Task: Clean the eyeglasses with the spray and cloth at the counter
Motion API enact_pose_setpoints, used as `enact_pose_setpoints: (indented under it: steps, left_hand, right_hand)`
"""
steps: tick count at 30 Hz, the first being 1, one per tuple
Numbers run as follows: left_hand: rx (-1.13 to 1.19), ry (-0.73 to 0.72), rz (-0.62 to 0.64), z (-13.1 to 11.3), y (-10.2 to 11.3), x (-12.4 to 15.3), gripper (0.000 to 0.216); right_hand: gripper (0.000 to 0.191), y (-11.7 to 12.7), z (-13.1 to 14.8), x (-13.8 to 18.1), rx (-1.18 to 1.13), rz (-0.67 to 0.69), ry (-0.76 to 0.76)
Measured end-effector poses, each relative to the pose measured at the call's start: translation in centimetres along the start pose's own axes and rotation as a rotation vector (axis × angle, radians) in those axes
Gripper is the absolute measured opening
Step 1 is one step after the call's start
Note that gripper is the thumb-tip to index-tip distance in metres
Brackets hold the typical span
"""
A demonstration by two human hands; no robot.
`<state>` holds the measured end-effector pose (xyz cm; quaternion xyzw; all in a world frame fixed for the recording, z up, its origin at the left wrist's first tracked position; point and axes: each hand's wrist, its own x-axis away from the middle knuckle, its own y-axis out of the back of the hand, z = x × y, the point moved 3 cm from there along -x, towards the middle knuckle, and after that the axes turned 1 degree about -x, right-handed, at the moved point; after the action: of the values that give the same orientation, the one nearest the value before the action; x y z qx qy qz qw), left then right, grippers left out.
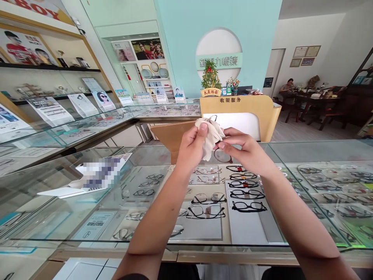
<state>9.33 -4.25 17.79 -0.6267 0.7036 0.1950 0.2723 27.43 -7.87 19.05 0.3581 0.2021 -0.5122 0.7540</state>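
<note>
Above the glass counter, my left hand [196, 142] is closed round a crumpled cream cloth [210, 142], its thumb pressed on the front. A pair of eyeglasses [223, 156] is held up between my hands; one round, thin-rimmed lens hangs below the cloth, and a bit of frame pokes out at the top. The cloth covers the other part of the glasses. My right hand [240, 147] pinches the glasses at their right side, with its fingers bent and touching the cloth's edge.
Below my arms, a glass display counter [204, 241] holds several rows of eyeglass frames [249, 206]. A card stand [87, 177] rests on the glass to the left. Beyond are an open cardboard box [171, 136] and a yellow cashier desk [269, 116]. A person [288, 85] sits far right.
</note>
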Motion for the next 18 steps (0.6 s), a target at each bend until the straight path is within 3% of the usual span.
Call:
enact_pose_setpoints:
  steps: [6,8,11,16,18]
  left_hand:
    - [0.024,0.049,0.329,-1.7,1.0,-0.2,0.043]
    - [0.040,0.053,0.374,-1.8,0.8,-0.1,0.043]
    - [0.066,0.011,0.273,-1.7,0.1,0.3,0.043]
    - [0.079,-0.116,-0.054,-1.1,-0.9,0.8,0.038]
    - [0.072,-0.129,-0.083,-1.0,-0.7,0.7,0.045]
  right_hand:
    - [0.043,0.4,0.1,-0.3,-0.108,0.064,-0.098]
    - [0.046,0.4,0.3,-0.2,-0.138,0.071,-0.123]
    - [0.049,0.0,0.5,-0.1,-0.212,0.089,-0.146]
    - [0.041,-1.7,0.4,0.2,-0.298,0.133,-0.173]
    - [0.037,-1.9,0.1,0.1,-0.309,0.106,-0.177]
